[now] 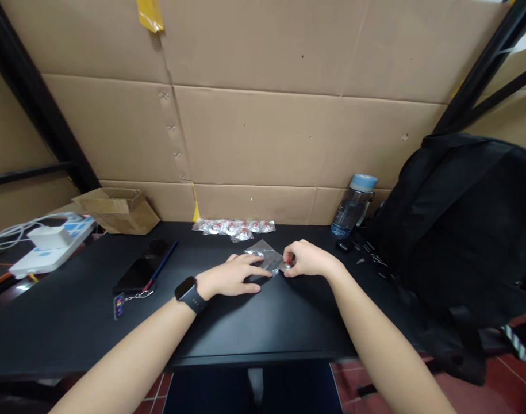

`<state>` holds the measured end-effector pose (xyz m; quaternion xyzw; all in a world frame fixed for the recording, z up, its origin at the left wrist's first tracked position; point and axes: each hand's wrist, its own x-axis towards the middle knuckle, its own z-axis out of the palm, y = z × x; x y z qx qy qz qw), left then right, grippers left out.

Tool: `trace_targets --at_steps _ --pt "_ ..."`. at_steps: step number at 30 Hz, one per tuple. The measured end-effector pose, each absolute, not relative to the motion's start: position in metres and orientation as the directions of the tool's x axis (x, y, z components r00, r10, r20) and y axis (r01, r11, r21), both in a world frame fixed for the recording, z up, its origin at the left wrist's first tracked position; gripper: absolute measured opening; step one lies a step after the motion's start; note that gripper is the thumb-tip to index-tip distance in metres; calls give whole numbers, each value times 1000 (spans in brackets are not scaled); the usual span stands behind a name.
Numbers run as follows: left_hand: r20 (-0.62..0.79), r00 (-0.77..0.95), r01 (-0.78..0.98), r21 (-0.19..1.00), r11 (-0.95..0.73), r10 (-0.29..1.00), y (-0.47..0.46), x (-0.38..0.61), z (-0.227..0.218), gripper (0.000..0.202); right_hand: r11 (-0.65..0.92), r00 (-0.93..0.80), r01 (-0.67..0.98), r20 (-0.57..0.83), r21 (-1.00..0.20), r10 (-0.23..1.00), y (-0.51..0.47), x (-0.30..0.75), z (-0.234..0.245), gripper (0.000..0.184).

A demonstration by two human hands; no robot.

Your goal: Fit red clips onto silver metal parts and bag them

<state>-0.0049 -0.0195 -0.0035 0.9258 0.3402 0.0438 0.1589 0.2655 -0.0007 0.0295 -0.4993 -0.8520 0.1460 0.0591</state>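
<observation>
My left hand (234,277), with a black smartwatch (189,294) on the wrist, lies flat on the black table (73,310), fingers stretched out and pressing on a small clear plastic bag (265,255). My right hand (306,260) is curled in a pinch at the bag's right edge, holding a small round metal part with a red spot (287,264). A row of several similar bagged parts (234,227) lies further back by the cardboard wall.
A black phone (138,270) and a blue pen (161,264) with a keyring lie to the left. Behind them stand an open cardboard box (116,210) and a white power strip (51,244). A water bottle (353,207) and black backpack (461,241) stand right.
</observation>
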Motion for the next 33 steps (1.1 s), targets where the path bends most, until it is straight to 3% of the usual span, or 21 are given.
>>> trace_targets --at_steps 4,7,10,14,16,21,29,33 --pt "-51 771 613 328 -719 635 -21 -4 -3 50 465 -483 845 -6 -266 875 1 254 22 28" --pt "-49 782 599 337 -727 621 -22 -5 -3 50 520 -507 795 128 -314 852 6 247 12 28" --pt "-28 795 575 354 -738 606 -22 -5 -4 49 545 -512 727 198 -419 836 11 244 4 29" --pt "-4 804 548 390 -740 594 -21 -6 -5 49 518 -556 608 143 -602 819 15 246 -1 22" --pt "-9 805 547 396 -738 593 -21 -6 -4 51 529 -532 638 176 -560 828 16 247 -1 23" --pt "-31 795 569 384 -727 606 -22 -5 0 51 489 -398 812 309 -320 864 17 242 -3 36" --pt "-14 791 582 323 -746 611 -20 -7 -2 54 402 -298 897 421 -182 857 25 221 -20 29" --pt "69 771 591 293 -751 633 -15 -17 0 34 513 -402 820 382 -256 832 24 218 -20 31"
